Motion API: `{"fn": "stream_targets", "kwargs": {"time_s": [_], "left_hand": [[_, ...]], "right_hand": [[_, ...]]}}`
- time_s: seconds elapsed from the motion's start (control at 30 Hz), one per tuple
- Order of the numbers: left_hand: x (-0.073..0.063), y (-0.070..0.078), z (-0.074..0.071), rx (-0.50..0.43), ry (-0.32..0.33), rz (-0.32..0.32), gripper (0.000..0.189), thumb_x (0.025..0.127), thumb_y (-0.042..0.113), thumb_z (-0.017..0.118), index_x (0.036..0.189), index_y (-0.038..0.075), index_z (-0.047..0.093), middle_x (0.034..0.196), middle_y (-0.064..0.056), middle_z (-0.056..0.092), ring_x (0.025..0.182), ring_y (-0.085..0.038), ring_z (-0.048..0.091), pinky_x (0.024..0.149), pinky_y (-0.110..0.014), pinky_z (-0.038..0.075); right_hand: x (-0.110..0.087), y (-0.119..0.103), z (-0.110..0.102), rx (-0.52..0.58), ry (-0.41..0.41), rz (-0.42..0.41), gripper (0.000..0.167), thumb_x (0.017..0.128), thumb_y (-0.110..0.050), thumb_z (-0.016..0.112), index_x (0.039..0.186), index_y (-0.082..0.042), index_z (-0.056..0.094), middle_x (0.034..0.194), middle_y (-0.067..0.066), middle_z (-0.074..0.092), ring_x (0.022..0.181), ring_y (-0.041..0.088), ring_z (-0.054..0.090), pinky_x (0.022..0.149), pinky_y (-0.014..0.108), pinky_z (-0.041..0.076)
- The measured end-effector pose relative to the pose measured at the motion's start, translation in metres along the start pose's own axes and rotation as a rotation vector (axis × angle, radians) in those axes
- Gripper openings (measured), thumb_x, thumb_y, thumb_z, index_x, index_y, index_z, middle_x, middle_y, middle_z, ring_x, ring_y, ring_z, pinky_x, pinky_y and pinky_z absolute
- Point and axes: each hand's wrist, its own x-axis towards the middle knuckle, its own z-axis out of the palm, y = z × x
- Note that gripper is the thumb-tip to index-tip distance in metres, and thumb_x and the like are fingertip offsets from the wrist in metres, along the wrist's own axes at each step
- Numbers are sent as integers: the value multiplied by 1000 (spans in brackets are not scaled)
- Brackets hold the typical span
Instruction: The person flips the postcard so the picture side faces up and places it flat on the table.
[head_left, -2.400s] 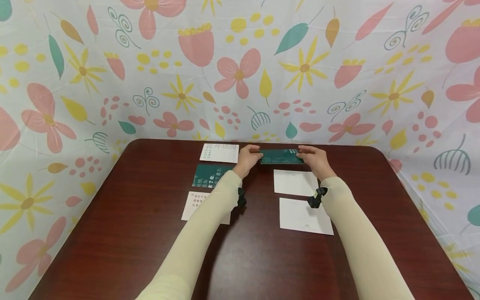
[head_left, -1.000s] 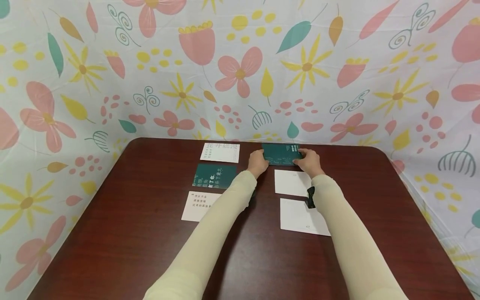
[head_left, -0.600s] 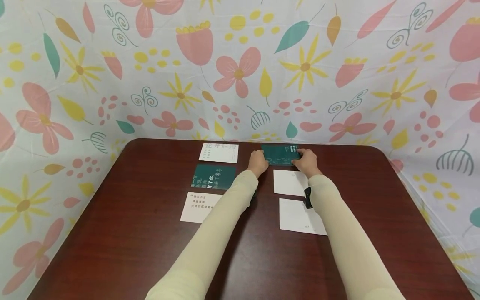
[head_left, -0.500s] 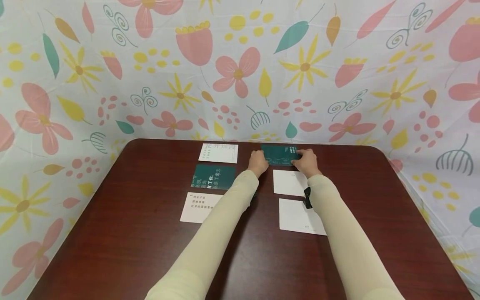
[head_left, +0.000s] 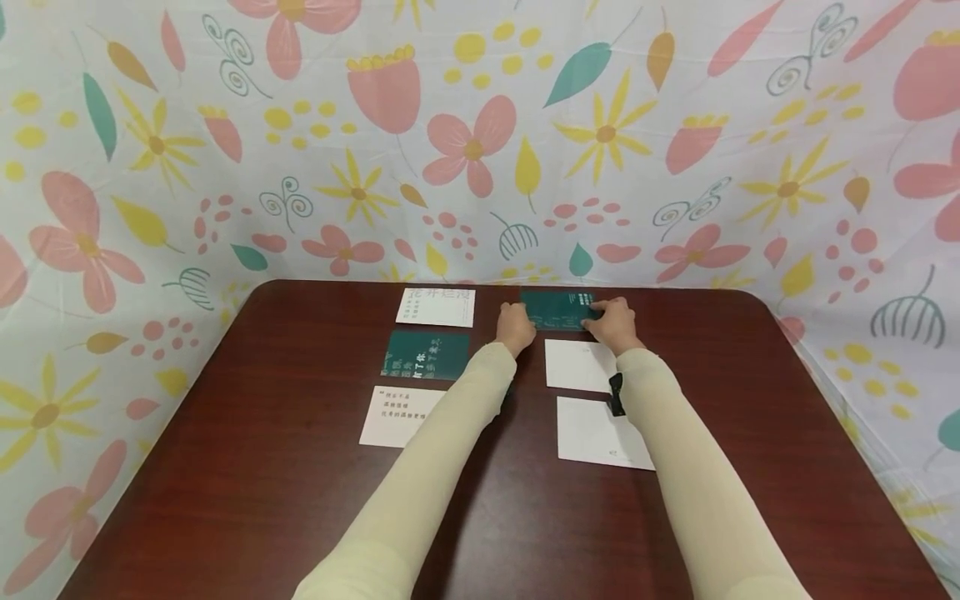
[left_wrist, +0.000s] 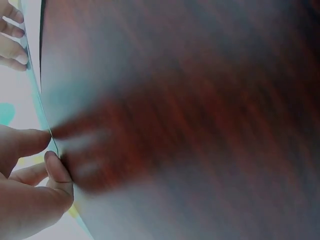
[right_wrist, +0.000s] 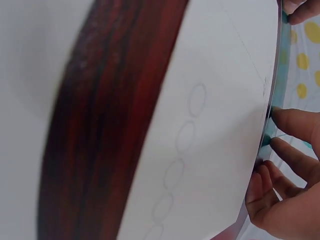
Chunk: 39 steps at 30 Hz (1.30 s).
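A dark green card (head_left: 558,310) with pale lettering lies at the table's far edge, right of centre. My left hand (head_left: 516,327) holds its left end, thumb and fingers curled at the edge. At the right end, my right hand (head_left: 617,325) holds the card with thumb and fingertips. In the left wrist view the left fingers (left_wrist: 37,140) meet at a card corner. The right wrist view shows right fingertips (right_wrist: 280,117) along the green card's edge (right_wrist: 283,65). Just nearer lies a white card (head_left: 577,364), partly under the right wrist.
Another white card (head_left: 596,433) lies nearest on the right, partly behind the right sleeve. On the left are a white lettered card (head_left: 435,307), a green card (head_left: 427,354) and a pale card (head_left: 397,417), partly covered by the left sleeve. A flowered cloth (head_left: 472,150) hangs behind the table (head_left: 225,467).
Since the earliest frame the green card has tipped down flat, showing more of its face. Both hands have drawn closer together and slightly nearer. Over the last half second they barely move.
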Motion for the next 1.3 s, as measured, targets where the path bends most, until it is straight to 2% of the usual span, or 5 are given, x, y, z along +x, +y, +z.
{"fn": "stream_targets", "kwargs": {"time_s": [0.2, 0.33, 0.57, 0.97, 1.3], "left_hand": [[-4, -6, -2, -174, 37, 19, 48, 100, 17, 52, 144, 0, 41, 138, -23, 44, 117, -31, 53, 93, -36, 48], [-10, -9, -8, -231, 61, 38, 45, 100, 15, 51, 141, -3, 42, 134, -23, 48, 116, -32, 53, 93, -37, 48], [-22, -13, -21, -359, 56, 74, 41, 100, 13, 51, 137, -4, 45, 102, -20, 64, 85, -28, 63, 74, -34, 51], [-60, -9, -28, -673, -28, 3, 40, 99, 10, 51, 138, -1, 46, 122, -14, 55, 113, -30, 54, 92, -40, 47], [-91, -6, -18, -815, -25, 2, 44, 96, 1, 49, 139, -4, 43, 132, -21, 49, 122, -32, 50, 97, -37, 45]], "right_hand": [[-3, 5, -6, 48, -4, -56, 48, 99, -16, 53, 140, 7, 43, 138, 32, 32, 125, 47, 36, 101, 56, 37], [-8, 8, -15, 81, -1, -66, 47, 100, -17, 51, 140, 5, 43, 141, 32, 34, 124, 46, 41, 100, 56, 38], [-18, 9, -35, 99, -40, -61, 49, 101, -22, 49, 142, 2, 41, 143, 30, 36, 127, 46, 39, 100, 59, 38], [-46, 15, -53, 136, -103, -57, 57, 101, -27, 48, 145, 6, 33, 142, 31, 37, 128, 47, 38, 101, 58, 37], [-74, 28, -54, 189, -127, -20, 58, 101, -23, 48, 145, 9, 29, 143, 34, 33, 130, 48, 35, 103, 57, 34]]}}
